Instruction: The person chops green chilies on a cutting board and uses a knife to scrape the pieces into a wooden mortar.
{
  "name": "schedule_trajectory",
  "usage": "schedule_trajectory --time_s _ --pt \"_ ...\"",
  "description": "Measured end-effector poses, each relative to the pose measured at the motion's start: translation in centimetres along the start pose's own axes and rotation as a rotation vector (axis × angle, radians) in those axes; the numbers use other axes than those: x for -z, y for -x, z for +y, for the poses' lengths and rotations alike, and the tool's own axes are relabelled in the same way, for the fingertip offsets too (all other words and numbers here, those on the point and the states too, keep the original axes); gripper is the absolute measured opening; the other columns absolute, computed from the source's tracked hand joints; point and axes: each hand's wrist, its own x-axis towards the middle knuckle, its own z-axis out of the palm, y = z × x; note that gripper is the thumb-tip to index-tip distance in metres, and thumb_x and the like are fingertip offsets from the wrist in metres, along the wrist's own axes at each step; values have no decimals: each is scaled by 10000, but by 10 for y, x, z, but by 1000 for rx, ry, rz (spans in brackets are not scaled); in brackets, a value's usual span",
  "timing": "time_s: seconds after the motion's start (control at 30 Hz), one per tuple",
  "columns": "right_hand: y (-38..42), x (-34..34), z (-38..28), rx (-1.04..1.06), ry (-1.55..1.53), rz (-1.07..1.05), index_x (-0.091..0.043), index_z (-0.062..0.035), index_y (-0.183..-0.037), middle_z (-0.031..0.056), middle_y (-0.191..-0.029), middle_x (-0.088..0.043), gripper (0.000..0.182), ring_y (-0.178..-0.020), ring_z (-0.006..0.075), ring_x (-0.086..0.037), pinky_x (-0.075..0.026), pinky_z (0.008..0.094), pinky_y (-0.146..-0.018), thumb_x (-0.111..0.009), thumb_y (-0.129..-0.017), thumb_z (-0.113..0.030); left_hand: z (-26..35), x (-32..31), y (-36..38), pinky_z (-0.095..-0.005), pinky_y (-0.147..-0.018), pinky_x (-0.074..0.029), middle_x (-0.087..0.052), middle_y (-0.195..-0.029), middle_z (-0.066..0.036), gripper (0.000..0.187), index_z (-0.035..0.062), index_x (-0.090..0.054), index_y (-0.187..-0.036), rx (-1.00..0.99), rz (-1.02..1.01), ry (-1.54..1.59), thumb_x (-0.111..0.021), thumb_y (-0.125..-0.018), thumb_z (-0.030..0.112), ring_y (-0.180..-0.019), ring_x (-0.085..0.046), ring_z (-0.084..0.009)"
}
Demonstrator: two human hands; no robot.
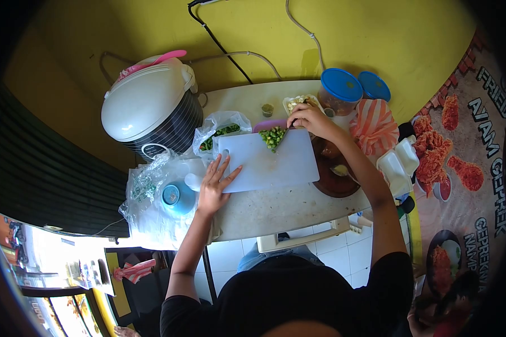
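Observation:
My left hand [212,186] lies with its fingers spread on the left edge of a white cutting board [253,168]. At the board's far edge my right hand [309,119] is closed on what looks like a knife [289,126], mostly hidden by the fingers. Beside its blade sits a small heap of chopped green vegetable [272,137]. Just behind the heap, a purple dish [262,124] shows partly past the board. To the left of the board is a clear plastic bag [240,119] with green vegetables in it.
A large rice cooker [146,106] stands back left; an upturned blue bowl [177,197] is near left. A brown stone mortar [343,188] sits right of the board. Blue-lidded tubs [342,85], a striped bag [374,129] and white foam boxes [398,160] line the right side.

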Motion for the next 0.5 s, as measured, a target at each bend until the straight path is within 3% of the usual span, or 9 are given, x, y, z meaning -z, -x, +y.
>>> schedule_trajectory --time_s 0.27,0.3,0.5 --pt "37 -3 -72 -125 -93 -83 -734 -135 -1073 96 -921 -631 226 -829 267 -618 -476 376 -762 -694 -851 -112 0 1 0 -532 -1115 -359 -491 -1461 -125 739 266 -652 -1291 4 -7 1 -736 -606 1 -1399 -390 -364" --pt "40 -4 -82 -144 12 -110 -728 -143 -1113 106 -910 -621 255 -814 265 -617 -477 375 -742 -702 -859 -137 0 0 0 -532 -1115 -359 -491 -1461 -125 741 266 -653 -1290 5 -6 1 -735 -604 -1 -1399 -390 -363" --pt "41 -35 -80 -235 -39 47 -722 -79 -1111 129 -890 -628 255 -747 260 -624 -483 352 -680 -701 -860 -120 -2 -1 1 -529 -1118 -357 -491 -1462 -125 742 262 -657 -1287 -2 1 3 -721 -601 -14 -1398 -392 -365"
